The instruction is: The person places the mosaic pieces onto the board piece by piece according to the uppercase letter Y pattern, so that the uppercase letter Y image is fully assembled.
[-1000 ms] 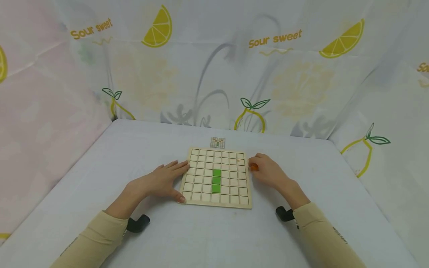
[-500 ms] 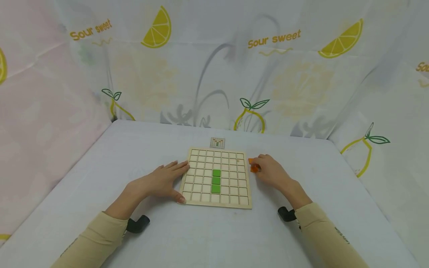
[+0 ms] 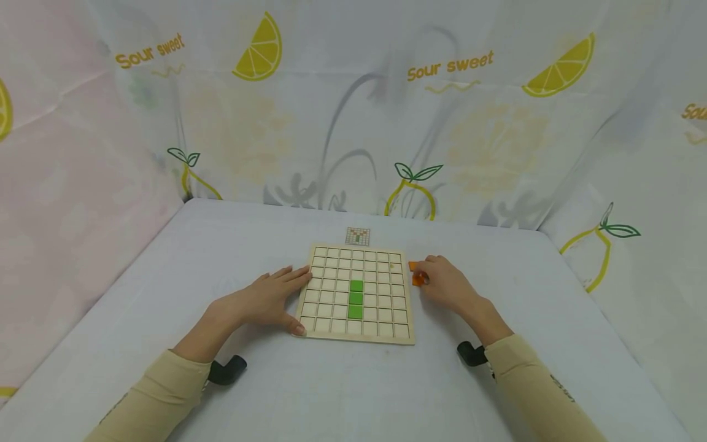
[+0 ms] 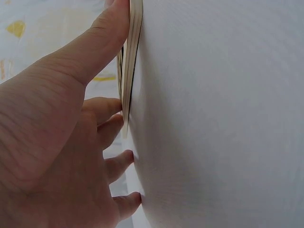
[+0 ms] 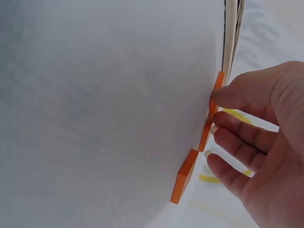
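Note:
A pale wooden grid board (image 3: 384, 301) lies flat on the table, with three green square tiles (image 3: 356, 299) in a column inside it. My left hand (image 3: 270, 298) rests along the board's left side, thumb at its near corner and fingers spread. In the left wrist view, the thumb (image 4: 107, 42) touches the board's edge. Just beyond the right edge, my right hand (image 3: 444, 283) pinches an orange tile (image 5: 218, 84) lying at the board's side. Two more orange tiles show below it: one under the fingertips (image 5: 205, 135) and a separate one (image 5: 183, 179) lower down.
A small card (image 3: 358, 237) printed with a grid and coloured squares lies behind the board. White cloth (image 3: 353, 393) covers the table, and a lemon-print curtain (image 3: 331, 123) hangs round the back and sides. A black wrist-camera mount (image 3: 227, 370) sits under the left wrist.
My right hand has shifted slightly right and away from the board, and more orange tile now shows beside its fingers. The left hand and the green tiles stay put.

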The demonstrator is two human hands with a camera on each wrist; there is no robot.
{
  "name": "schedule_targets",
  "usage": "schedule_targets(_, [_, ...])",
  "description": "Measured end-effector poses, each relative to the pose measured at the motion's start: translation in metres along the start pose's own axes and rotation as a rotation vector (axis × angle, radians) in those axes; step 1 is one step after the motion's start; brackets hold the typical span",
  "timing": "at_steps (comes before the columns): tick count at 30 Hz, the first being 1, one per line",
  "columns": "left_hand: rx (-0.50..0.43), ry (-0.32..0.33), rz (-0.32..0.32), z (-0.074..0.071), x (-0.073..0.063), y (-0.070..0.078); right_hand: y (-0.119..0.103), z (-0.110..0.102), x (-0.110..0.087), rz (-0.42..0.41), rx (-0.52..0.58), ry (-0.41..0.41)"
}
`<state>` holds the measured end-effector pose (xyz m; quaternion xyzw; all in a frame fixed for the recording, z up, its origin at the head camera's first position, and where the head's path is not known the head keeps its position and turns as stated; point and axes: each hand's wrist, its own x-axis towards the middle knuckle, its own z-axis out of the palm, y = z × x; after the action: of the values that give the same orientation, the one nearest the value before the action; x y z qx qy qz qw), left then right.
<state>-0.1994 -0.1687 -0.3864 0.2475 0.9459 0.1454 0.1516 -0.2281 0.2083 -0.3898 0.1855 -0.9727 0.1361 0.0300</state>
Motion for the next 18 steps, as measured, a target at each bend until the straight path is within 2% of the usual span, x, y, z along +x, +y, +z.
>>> schedule_targets(18, [0.004, 0.0, 0.016, -0.0019, -0.0028, 0.0001, 0.0026, 0.0021, 0.0004, -0.006, -0.021, -0.015])
